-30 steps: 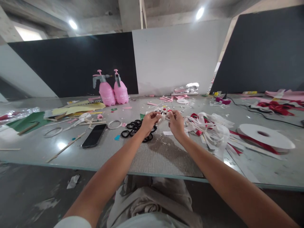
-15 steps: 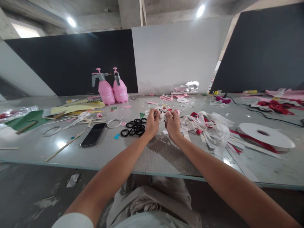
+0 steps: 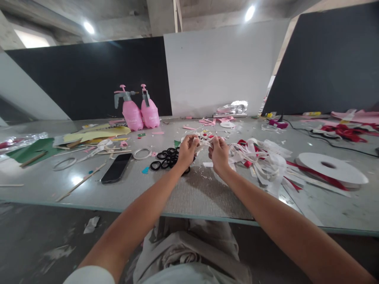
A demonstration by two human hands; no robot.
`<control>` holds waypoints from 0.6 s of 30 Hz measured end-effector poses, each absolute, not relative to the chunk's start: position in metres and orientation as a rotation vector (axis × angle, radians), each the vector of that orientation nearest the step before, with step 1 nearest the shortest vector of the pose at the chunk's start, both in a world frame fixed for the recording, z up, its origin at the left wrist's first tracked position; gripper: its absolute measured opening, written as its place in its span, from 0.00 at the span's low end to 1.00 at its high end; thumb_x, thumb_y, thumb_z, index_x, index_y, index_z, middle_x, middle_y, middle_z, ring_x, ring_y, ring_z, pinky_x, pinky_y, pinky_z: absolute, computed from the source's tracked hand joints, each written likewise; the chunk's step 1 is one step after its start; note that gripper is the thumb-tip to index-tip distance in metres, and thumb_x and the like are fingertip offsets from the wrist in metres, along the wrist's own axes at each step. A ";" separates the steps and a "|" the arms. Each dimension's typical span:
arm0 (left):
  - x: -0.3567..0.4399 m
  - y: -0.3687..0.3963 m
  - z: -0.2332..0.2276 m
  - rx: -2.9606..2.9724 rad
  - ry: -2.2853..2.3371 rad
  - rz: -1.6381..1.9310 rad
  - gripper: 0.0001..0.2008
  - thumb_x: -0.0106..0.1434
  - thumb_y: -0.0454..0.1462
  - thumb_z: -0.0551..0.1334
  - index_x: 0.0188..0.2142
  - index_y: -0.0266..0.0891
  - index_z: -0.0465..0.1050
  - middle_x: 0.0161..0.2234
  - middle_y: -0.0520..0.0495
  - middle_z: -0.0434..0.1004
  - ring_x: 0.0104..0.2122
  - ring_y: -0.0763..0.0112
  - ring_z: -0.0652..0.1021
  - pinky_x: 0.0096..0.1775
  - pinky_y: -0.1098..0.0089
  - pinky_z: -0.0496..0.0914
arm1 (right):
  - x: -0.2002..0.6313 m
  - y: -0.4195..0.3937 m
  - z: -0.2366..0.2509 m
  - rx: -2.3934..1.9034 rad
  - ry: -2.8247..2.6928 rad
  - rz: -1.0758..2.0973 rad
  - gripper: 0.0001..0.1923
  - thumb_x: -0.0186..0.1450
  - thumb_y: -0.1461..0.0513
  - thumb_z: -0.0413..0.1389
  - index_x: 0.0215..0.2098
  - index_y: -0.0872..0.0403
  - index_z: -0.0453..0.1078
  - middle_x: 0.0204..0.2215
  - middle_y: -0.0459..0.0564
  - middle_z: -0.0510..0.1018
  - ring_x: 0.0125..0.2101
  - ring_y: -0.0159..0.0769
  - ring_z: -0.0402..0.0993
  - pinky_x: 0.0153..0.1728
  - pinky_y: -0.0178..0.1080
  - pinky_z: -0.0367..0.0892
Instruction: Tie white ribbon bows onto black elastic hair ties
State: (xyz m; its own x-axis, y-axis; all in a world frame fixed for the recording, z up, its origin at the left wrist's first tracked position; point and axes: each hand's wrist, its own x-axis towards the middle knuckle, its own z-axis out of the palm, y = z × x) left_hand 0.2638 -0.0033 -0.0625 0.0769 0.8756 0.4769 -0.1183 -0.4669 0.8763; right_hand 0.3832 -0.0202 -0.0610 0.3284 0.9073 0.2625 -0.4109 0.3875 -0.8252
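Observation:
Above the grey table, my left hand and my right hand pinch a short piece of white ribbon stretched between them. Both sets of fingers are closed on it. A cluster of black rings lies on the table just left of my left hand. A tangled heap of white and red ribbon lies just right of my right hand. Small white and red scraps sit right behind the hands.
A black phone lies left of the rings, with a white ring and wooden sticks nearby. Two pink spray bottles stand at the back. A white ribbon spool rests at right; green and yellow paper at left.
My hands came together half a second ago and have now drawn slightly apart, the white ribbon stretched between them. Nothing else on the table moved.

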 end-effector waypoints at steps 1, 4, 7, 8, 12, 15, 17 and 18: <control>0.263 -0.003 -0.062 1.537 0.779 1.516 0.20 0.60 0.51 0.63 0.42 0.39 0.68 0.28 0.51 0.72 0.22 0.78 0.70 0.24 0.77 0.64 | 0.383 -0.020 -0.061 -0.730 -0.825 0.965 0.20 0.61 0.49 0.56 0.26 0.50 0.52 0.17 0.35 0.50 0.14 0.21 0.45 0.13 0.27 0.45; 0.261 -0.004 -0.059 1.578 0.798 1.510 0.18 0.58 0.49 0.65 0.40 0.38 0.70 0.31 0.49 0.74 0.25 0.77 0.72 0.28 0.77 0.66 | 0.384 -0.020 -0.062 -0.750 -0.847 0.959 0.21 0.61 0.48 0.56 0.25 0.50 0.50 0.16 0.34 0.50 0.13 0.21 0.45 0.13 0.28 0.45; 0.260 -0.005 -0.057 1.557 0.821 1.534 0.19 0.57 0.49 0.66 0.40 0.38 0.71 0.32 0.49 0.74 0.27 0.76 0.73 0.29 0.76 0.66 | 0.385 -0.020 -0.063 -0.780 -0.921 1.008 0.18 0.59 0.49 0.57 0.27 0.50 0.55 0.14 0.34 0.53 0.12 0.21 0.46 0.12 0.28 0.43; 0.259 -0.005 -0.057 1.523 0.823 1.538 0.19 0.56 0.49 0.66 0.40 0.38 0.71 0.32 0.49 0.74 0.27 0.76 0.73 0.28 0.76 0.66 | 0.386 -0.021 -0.063 -0.784 -0.955 1.032 0.16 0.58 0.51 0.58 0.29 0.50 0.58 0.14 0.34 0.55 0.12 0.21 0.46 0.12 0.28 0.43; 0.259 -0.006 -0.055 1.351 0.805 1.407 0.25 0.55 0.50 0.67 0.46 0.39 0.70 0.28 0.52 0.72 0.20 0.77 0.70 0.23 0.75 0.64 | 0.389 -0.022 -0.061 -0.748 -1.035 1.082 0.15 0.54 0.57 0.59 0.38 0.50 0.63 0.13 0.32 0.58 0.11 0.21 0.47 0.12 0.27 0.44; 0.259 -0.007 -0.055 1.287 0.756 1.228 0.24 0.54 0.52 0.66 0.41 0.37 0.72 0.24 0.53 0.70 0.18 0.78 0.68 0.21 0.75 0.64 | 0.390 -0.024 -0.059 -0.736 -1.090 1.088 0.17 0.54 0.57 0.59 0.41 0.50 0.62 0.14 0.32 0.61 0.12 0.22 0.49 0.12 0.27 0.46; 0.260 -0.009 -0.055 1.285 0.766 1.172 0.22 0.52 0.52 0.67 0.34 0.35 0.73 0.22 0.53 0.68 0.18 0.79 0.68 0.21 0.75 0.64 | 0.391 -0.025 -0.058 -0.729 -1.137 1.088 0.18 0.55 0.57 0.59 0.42 0.50 0.62 0.14 0.33 0.62 0.12 0.22 0.51 0.12 0.27 0.47; 0.260 -0.009 -0.056 1.282 0.787 1.169 0.22 0.51 0.52 0.68 0.32 0.35 0.72 0.21 0.53 0.68 0.18 0.79 0.68 0.22 0.75 0.65 | 0.391 -0.026 -0.058 -0.724 -1.153 1.089 0.19 0.55 0.57 0.59 0.43 0.50 0.62 0.14 0.33 0.62 0.12 0.22 0.51 0.12 0.27 0.47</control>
State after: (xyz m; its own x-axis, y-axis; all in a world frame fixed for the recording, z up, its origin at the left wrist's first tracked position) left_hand 0.2599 -0.0091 -0.0556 0.2732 0.9488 0.1586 -0.2104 -0.1019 0.9723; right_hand 0.3913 -0.0257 -0.0582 0.0299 0.9372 0.3474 -0.2934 0.3404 -0.8933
